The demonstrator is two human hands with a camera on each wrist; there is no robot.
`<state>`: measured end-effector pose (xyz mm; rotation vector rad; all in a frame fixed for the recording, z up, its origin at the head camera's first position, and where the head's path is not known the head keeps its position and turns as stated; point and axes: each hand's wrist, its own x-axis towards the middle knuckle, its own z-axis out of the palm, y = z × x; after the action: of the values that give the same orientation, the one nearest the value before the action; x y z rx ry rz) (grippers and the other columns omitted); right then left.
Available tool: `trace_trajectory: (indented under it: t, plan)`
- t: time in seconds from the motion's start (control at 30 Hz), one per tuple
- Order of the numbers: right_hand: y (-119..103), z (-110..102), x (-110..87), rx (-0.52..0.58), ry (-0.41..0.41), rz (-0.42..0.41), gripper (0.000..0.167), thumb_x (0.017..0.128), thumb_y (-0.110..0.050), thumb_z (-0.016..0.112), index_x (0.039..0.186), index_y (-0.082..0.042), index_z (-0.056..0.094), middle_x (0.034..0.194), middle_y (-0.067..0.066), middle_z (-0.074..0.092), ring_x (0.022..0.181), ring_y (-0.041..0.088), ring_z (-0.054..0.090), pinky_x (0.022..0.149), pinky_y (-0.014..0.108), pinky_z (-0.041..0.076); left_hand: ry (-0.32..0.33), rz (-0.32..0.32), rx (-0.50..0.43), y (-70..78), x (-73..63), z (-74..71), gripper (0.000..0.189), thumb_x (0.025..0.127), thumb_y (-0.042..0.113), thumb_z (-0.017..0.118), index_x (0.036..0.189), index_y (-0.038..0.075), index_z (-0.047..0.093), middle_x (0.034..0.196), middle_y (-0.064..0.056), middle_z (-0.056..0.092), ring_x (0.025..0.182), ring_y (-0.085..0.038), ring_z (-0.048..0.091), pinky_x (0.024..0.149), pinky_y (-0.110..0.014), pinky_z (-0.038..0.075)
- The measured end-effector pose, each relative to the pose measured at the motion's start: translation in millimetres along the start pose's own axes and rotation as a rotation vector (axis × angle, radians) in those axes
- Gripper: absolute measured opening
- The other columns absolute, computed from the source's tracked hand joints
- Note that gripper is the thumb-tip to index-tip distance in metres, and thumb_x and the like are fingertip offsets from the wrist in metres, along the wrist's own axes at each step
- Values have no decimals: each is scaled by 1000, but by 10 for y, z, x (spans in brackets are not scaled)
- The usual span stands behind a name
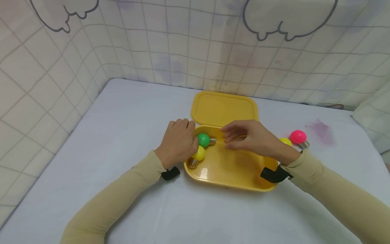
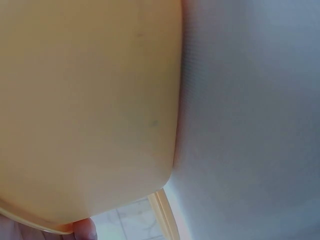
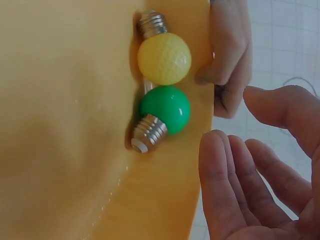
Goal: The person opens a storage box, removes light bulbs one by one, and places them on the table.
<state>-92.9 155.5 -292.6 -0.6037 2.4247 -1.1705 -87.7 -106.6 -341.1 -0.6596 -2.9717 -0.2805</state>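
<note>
My left hand [image 1: 179,144] grips the left rim of a yellow plastic box [image 1: 231,171], thumb on the inner side and fingers over the outside. Inside, along that left wall, lie a green light bulb [image 3: 166,109] and a yellow light bulb [image 3: 165,59], both with silver screw bases. Over the back part of the box hovers my right hand [image 1: 246,135], its fingers loosely bent and nothing between thumb and fingertips. In the left wrist view, the outer wall of the box [image 2: 90,110] fills the left half, with fingertips [image 2: 85,229] at its rim.
Behind the box lies its yellow lid [image 1: 225,108], flat on the white table [image 1: 140,108]. To the right are a pink bulb [image 1: 298,137] and another yellow bulb [image 1: 285,141], partly hidden by my right wrist. A grid-patterned curtain [image 1: 182,51] stands behind the table.
</note>
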Motion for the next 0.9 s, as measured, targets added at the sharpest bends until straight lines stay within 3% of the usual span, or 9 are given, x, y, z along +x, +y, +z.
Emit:
trace_trajectory:
  t: [0.2,0.9]
  plan:
    - [-16,90,103,62,-76,22,44,87,-15,81,128,-5,68,119,17,74,101,19,75,87,25,60,-15,-9,8,4,3,7,24,95,23,46,102,4,59,88,-8,53,84,-27,50,79,-40,39]
    - [87,310,248,124,-239,17,42,91,-12,75,131,-8,67,117,13,75,98,18,73,88,26,60,20,2,43,-5,2,21,20,95,23,47,95,6,57,83,-6,51,80,-26,49,75,-39,38]
